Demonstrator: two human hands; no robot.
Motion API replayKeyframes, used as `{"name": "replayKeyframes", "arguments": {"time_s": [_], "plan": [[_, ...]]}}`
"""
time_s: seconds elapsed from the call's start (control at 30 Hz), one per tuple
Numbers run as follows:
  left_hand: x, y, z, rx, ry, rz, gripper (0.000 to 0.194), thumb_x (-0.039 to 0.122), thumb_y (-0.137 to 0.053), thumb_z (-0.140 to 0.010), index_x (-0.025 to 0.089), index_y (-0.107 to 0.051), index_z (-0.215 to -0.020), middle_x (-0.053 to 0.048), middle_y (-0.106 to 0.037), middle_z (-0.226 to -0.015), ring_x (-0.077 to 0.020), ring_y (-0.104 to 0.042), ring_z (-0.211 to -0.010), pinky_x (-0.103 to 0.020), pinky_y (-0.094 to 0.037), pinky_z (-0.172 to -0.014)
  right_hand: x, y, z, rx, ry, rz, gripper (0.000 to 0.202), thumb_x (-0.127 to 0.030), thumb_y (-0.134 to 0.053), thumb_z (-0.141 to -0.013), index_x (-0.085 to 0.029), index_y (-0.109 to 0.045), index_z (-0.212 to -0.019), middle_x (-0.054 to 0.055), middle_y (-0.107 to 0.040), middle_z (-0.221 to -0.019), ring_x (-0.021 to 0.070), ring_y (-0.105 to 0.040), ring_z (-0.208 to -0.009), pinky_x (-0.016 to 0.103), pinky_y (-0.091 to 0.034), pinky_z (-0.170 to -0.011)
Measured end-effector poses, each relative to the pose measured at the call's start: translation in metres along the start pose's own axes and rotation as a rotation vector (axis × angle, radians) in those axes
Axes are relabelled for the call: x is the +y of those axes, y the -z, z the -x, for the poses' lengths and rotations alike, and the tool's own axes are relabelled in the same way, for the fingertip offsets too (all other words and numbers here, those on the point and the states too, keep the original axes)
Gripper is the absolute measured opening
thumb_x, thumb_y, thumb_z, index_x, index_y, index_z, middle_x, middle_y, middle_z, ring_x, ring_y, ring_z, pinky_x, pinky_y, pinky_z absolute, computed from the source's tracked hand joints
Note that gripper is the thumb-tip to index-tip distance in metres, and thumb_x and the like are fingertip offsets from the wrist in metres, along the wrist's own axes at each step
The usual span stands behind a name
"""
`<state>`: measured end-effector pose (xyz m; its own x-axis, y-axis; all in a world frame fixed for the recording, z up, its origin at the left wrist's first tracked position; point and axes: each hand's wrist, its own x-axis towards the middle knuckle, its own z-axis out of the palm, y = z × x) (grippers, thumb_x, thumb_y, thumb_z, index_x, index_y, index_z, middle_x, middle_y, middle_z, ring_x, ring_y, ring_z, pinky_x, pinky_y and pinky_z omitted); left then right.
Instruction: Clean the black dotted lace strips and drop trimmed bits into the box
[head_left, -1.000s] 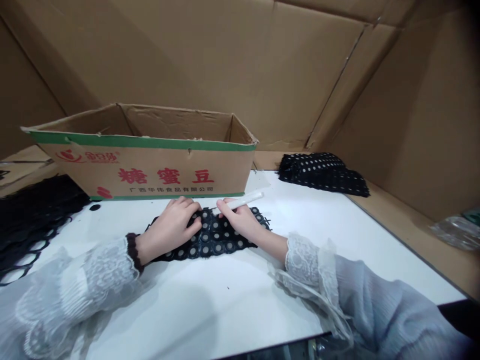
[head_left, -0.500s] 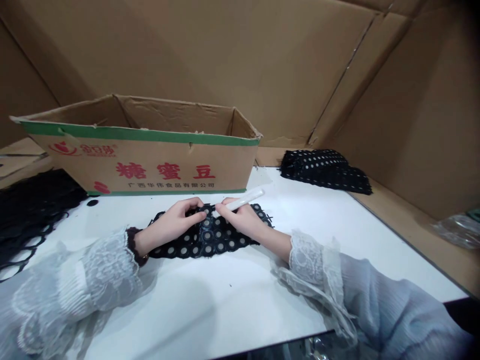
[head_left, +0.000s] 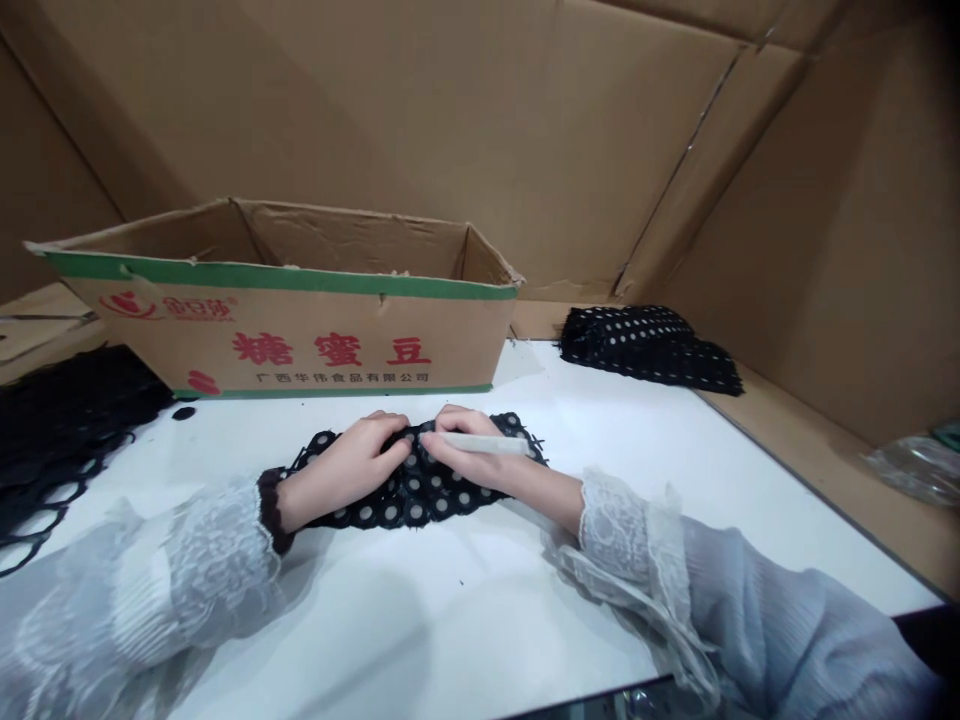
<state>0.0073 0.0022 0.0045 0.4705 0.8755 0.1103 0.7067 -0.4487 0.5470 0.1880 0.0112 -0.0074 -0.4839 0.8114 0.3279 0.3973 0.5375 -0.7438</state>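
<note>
A black sheet with rows of pale round dots (head_left: 414,513) lies on the white table in front of me. My left hand (head_left: 356,458) grips it left of its middle, the fingers curled and the thumb bent toward them. In my right hand (head_left: 469,448) is a slim white pen-like tool (head_left: 491,443), its rear end pointing right and its tip hidden by the fingers. This hand rests on the right half of the sheet, close to the left thumb.
Behind my hands stands an open cardboard box (head_left: 337,330) with a green rim and red lettering. A pile of black cut-out material (head_left: 67,430) lies at left, by a small black disc (head_left: 183,412). More dotted black sheets (head_left: 645,345) lie at back right, near a clear plastic bag (head_left: 919,468).
The white tool has tipped from slanting up to the right to nearly level. My right hand has turned slightly, while my left stays on the sheet. The view has shifted a little.
</note>
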Motion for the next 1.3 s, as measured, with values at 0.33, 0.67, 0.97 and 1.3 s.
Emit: {"name": "replayKeyframes", "arguments": {"time_s": [0.33, 0.67, 0.97, 1.3], "plan": [[0.010, -0.009, 0.007, 0.192, -0.065, -0.229, 0.019, 0.026, -0.033, -0.085, 0.019, -0.040, -0.069, -0.003, -0.049, -0.070, -0.0200, -0.047, -0.073, -0.032, -0.037, -0.068, 0.000, -0.011, 0.002, 0.036, 0.106, 0.690, 0.025, -0.031, -0.036, -0.089, -0.017, -0.051, -0.075, 0.004, -0.053, -0.073, 0.0153, -0.049, -0.073, 0.030, -0.034, -0.072], [-0.007, 0.001, 0.001, 0.028, 0.071, 0.126, 0.031, 0.043, -0.037, -0.084, 0.019, -0.056, -0.090, -0.005, -0.059, -0.099, -0.0226, -0.052, -0.095, -0.036, -0.038, -0.088, 0.008, 0.021, -0.007, -0.220, -0.155, -0.091, 0.035, -0.040, -0.045, -0.082, -0.016, -0.045, -0.057, -0.002, -0.047, -0.067, 0.0096, -0.046, -0.061, 0.023, -0.036, -0.061], [-0.007, 0.009, 0.001, -0.084, 0.047, 0.127, 0.030, 0.045, -0.049, -0.077, 0.018, -0.059, -0.084, -0.003, -0.061, -0.093, -0.0236, -0.053, -0.093, -0.034, -0.039, -0.085, 0.002, 0.020, -0.006, -0.240, -0.156, -0.091, 0.034, -0.031, -0.050, -0.078, -0.015, -0.048, -0.049, 0.000, -0.050, -0.081, 0.0097, -0.050, -0.066, 0.025, -0.038, -0.070], [-0.011, 0.004, 0.003, -0.061, 0.071, 0.134, 0.035, 0.047, -0.044, -0.080, 0.017, -0.057, -0.091, -0.007, -0.058, -0.101, -0.0243, -0.051, -0.099, -0.037, -0.037, -0.090, 0.004, 0.021, -0.005, -0.235, -0.010, -0.023, 0.034, -0.032, -0.050, -0.079, -0.017, -0.049, -0.049, 0.002, -0.049, -0.080, 0.0146, -0.051, -0.079, 0.029, -0.037, -0.080]]}}
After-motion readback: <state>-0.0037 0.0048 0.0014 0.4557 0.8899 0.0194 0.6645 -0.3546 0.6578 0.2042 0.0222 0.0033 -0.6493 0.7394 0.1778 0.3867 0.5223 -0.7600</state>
